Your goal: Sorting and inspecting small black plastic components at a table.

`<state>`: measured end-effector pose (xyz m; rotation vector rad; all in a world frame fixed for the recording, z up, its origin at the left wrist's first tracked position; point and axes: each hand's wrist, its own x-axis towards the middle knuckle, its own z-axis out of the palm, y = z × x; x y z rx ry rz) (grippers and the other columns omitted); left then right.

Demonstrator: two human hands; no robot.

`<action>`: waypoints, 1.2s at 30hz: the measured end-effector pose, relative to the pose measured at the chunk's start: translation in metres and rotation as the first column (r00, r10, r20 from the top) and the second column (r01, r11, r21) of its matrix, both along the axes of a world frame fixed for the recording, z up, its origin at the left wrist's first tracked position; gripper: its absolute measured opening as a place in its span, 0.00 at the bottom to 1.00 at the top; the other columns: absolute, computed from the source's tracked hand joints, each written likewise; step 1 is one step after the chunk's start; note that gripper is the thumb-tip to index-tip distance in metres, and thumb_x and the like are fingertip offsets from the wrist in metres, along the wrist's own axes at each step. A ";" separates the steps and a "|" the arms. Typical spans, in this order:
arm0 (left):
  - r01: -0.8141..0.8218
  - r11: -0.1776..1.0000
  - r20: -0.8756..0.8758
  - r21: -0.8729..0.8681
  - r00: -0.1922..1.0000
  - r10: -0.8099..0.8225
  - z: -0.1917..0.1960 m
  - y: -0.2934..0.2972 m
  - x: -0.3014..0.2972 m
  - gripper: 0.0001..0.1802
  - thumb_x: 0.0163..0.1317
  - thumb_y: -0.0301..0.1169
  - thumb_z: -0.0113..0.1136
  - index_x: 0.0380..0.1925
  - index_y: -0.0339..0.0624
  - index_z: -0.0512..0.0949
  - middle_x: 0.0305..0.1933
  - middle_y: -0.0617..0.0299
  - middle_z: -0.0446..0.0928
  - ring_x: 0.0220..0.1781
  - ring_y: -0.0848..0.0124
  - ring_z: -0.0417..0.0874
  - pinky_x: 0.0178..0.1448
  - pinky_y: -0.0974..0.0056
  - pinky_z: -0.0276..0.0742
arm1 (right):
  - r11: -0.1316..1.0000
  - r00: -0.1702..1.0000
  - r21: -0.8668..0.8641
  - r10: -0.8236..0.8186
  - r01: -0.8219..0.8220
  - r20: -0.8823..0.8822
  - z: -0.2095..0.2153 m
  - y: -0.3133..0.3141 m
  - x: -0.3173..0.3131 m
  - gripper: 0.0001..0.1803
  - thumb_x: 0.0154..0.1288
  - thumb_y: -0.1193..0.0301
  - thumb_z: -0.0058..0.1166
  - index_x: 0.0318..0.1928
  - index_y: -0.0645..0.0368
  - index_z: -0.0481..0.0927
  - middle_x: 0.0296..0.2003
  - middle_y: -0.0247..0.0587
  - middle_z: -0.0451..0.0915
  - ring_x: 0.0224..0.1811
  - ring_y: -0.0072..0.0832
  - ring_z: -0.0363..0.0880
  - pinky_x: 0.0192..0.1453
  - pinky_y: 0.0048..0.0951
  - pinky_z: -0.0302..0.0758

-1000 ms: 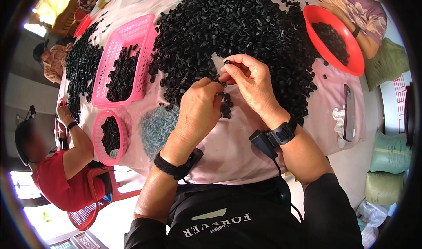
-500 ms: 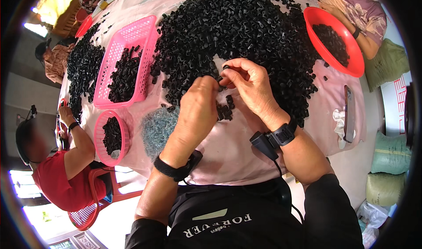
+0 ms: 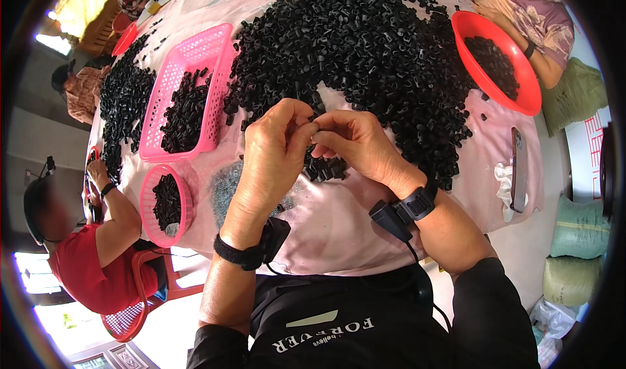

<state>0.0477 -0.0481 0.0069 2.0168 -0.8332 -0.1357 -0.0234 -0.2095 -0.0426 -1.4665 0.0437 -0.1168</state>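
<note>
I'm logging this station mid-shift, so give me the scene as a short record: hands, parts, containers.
Left hand: meets the right hand at the fingertips
Between fingertips: hidden, cannot tell
Black parts: large pile beyond the hands
Bluish heap: partly hidden by the left forearm
Containers at left: rectangular pink basket, round pink basket, both holding black pieces
Container at right: red basin, dark pieces inside

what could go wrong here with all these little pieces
The left hand and right hand meet near the black pile; a dropped piece might get lost there. The bluish pieces beside the left hand could get scattered. The round pink basket, near the table edge, might get knocked.
</note>
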 end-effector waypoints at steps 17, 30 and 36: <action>-0.049 0.998 0.234 -0.034 0.971 0.056 0.002 -0.007 -0.011 0.09 0.64 0.16 0.62 0.42 0.36 0.84 0.39 0.53 0.87 0.39 0.63 0.90 0.43 0.64 0.83 | 0.995 0.999 0.101 0.029 -0.027 -0.021 -0.003 -0.003 0.004 0.08 0.74 0.73 0.60 0.47 0.66 0.83 0.33 0.37 0.88 0.35 0.19 0.86 0.40 0.22 0.82; -0.032 0.996 0.216 -0.083 0.975 0.049 -0.001 -0.007 -0.011 0.09 0.64 0.15 0.59 0.41 0.34 0.84 0.40 0.52 0.85 0.36 0.57 0.90 0.40 0.61 0.85 | 0.989 1.000 0.145 0.002 0.002 -0.026 0.000 -0.001 0.002 0.08 0.74 0.74 0.60 0.47 0.65 0.83 0.36 0.36 0.88 0.38 0.20 0.88 0.42 0.21 0.82; -0.101 0.992 0.265 -0.077 0.957 0.118 -0.001 -0.011 -0.014 0.08 0.64 0.16 0.60 0.40 0.36 0.85 0.35 0.53 0.85 0.36 0.57 0.88 0.41 0.59 0.84 | 0.991 0.999 0.136 -0.011 0.017 -0.046 0.005 -0.003 0.000 0.08 0.75 0.73 0.59 0.49 0.65 0.84 0.37 0.36 0.88 0.40 0.22 0.89 0.42 0.21 0.84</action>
